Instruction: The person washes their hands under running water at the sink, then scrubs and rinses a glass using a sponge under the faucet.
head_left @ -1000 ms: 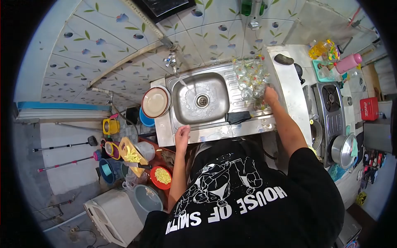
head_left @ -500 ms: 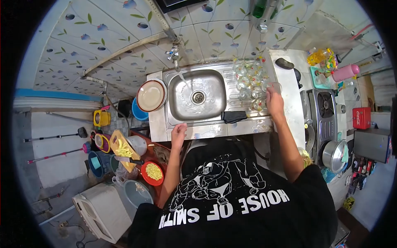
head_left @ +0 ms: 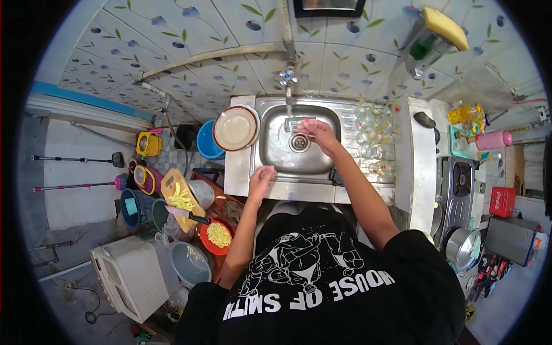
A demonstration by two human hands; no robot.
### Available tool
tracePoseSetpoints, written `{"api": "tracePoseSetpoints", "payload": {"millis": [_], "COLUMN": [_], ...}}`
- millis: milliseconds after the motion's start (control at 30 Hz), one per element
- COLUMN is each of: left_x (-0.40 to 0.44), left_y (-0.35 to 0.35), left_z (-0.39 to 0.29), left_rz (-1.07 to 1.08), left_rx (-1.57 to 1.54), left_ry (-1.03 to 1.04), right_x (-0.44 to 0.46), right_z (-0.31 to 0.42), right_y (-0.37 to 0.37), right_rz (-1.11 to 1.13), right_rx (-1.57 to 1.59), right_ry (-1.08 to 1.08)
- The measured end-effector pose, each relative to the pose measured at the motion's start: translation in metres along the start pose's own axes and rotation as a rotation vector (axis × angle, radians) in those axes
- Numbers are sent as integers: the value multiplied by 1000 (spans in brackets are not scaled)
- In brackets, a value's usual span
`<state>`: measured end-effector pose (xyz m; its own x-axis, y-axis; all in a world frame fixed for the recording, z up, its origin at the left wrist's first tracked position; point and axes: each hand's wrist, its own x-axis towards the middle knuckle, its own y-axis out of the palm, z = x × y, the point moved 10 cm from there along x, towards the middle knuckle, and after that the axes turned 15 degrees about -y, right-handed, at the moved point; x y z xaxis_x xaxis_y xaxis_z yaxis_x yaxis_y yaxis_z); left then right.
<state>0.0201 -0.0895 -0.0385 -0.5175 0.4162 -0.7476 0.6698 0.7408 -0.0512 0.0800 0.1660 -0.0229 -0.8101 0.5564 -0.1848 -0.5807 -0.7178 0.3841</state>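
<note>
Shifted leftward, right hand (head_left: 320, 138) clamps a glass (head_left: 294, 125) near the sink (head_left: 278, 154) basin's back edge, left hand (head_left: 263, 181) fingers slightly apart.

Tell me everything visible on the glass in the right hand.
The glass looks clear and roughly straight-sided, with no handle visible. It is tipped on its side over the sink, below the tap. The right hand grips it near one end. Which way its mouth points, and whether water hits it, I can't tell.

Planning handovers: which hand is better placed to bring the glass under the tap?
Right hand, likely: it holds the glass over the sink, nearer the tap. The left hand looks empty.
</note>
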Motion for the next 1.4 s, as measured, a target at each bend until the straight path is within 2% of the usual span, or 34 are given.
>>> {"api": "tracePoseSetpoints", "payload": {"millis": [100,200,233,300,333,367,400,500,567,600,633,667,700,733,767,800,867,967,1000,1033,1067,1100,1133,1167,1200,1233,1267,1300,1367,1400], "left_x": [6,36,55,87,86,114,127,133,162,167,171,173,183,202,209,204,179,163,169,170,179,176,177,176,158,164,164,166,174,158], "left_y": [-26,-39,-34,-13,2,20,37,79,102,102,104,105,103,103,100,96,101,98,96,97,95,98,97,94,93,85,87,89,91,85], "left_z": [9,3,-6,-26,-56,-64,-85,-145,-124,-121,-108,-96,-89,-69,-52,-47,-61,-82,-83,-86,-73,-72,-69,-67,-85,-84,-79,-69,-54,-61], "left_rz": [-1,28,80,147,142,218,281,296,450,463,535,599,604,589,567,542,538,537,638,739,702,701,574,445,388,385,525,666,739,649], "left_rx": [-35,-106,-106,-137,-130,-210,-230,-22,-17,-10,-147,-283,-270,-326,-385,-318,-376,-445,-396,-347,-278,-284,-286,-287,-251,-255,-209,-160,-107,-127], "left_ry": [-72,-104,-62,-12,-24,-7,118,283,13,5,-138,-280,-281,-365,-452,-490,-454,-411,-372,-332,-437,-437,-439,-440,-331,-326,-369,-410,-459,-483], "right_x": [37,57,58,55,57,49,45,37,36,40,38,50,50,48,51,61,85,82,71,71,75,77,83,85,86,88,85,80,65,66], "right_z": [-19,-51,-64,-70,-73,-66,-59,-46,-20,-9,-12,13,28,38,33,20,-10,2,24,24,24,21,17,11,4,-7,-4,1,8,13], "right_y": [7,0,-2,-3,-5,-5,-2,-1,10,22,23,48,86,97,94,79,42,66,93,92,86,79,62,60,53,43,59,61,96,93], "right_rz": [-116,-249,-311,-345,-273,-380,-378,-395,-283,-217,-235,77,403,414,409,348,174,279,396,403,363,321,217,223,166,109,237,237,576,472], "right_rx": [67,287,298,374,376,348,334,308,-2,-137,-135,-597,-1050,-1144,-1142,-1087,-1014,-1085,-1106,-1112,-1050,-983,-1068,-1069,-1002,-936,-836,-839,-1294,-1118], "right_ry": [70,119,212,224,226,230,238,261,224,164,167,-110,-398,-378,-379,-307,-189,-241,-378,-376,-334,-292,-217,-219,-158,-101,-298,-298,-422,-417]}}
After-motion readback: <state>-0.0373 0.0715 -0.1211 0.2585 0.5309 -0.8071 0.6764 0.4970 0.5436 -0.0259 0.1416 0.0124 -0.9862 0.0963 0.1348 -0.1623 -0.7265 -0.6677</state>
